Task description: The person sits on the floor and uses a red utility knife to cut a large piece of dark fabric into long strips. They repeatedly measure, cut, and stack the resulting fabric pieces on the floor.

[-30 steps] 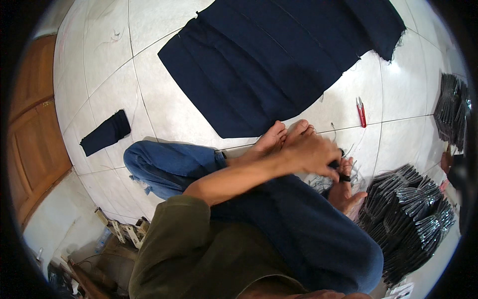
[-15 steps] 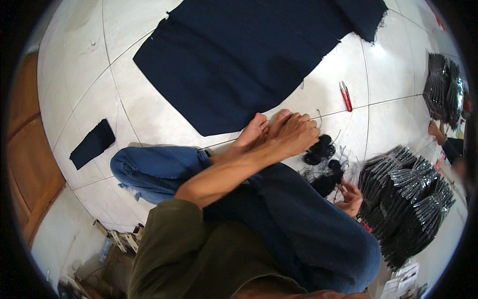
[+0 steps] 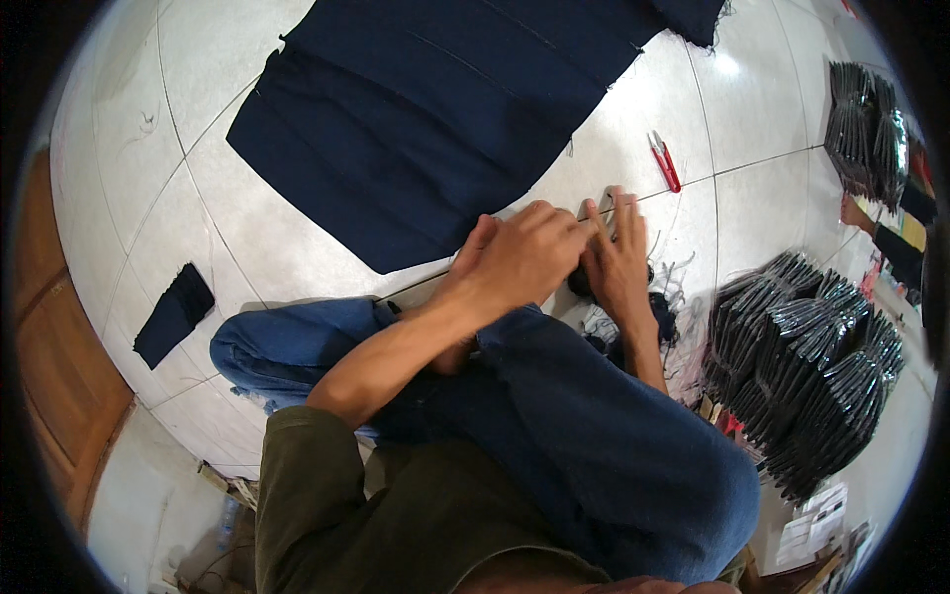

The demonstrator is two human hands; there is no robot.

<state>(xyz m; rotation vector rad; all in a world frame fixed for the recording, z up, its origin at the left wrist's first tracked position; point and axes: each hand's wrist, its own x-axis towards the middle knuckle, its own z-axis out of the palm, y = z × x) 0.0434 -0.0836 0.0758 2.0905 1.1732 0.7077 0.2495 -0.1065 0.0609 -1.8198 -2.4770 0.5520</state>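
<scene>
My left hand is closed, its fingers bent toward the right hand; their tips and anything pinched in them are hidden. Right beside it, my right hand has its fingers stretched out and apart, slightly blurred, with no object visible in it. Beneath and behind the right wrist lies a tangle of black thread, partly covered by that hand. Beyond both hands, dark navy cloth with frayed edges is spread on the floor. Red-handled thread snips lie farther off, past the right fingertips.
Stacked bundles of dark items in shiny clear wrapping stand at the right, with another wrapped bundle beyond. A small navy cloth piece lies on the left tiles. Another person's hand shows at the far right. A wooden panel borders the left.
My right hand has come from beside the black thread up to my left hand, its fingers spreading. The left hand has shifted left and back a little. The whole view has also shifted slightly.
</scene>
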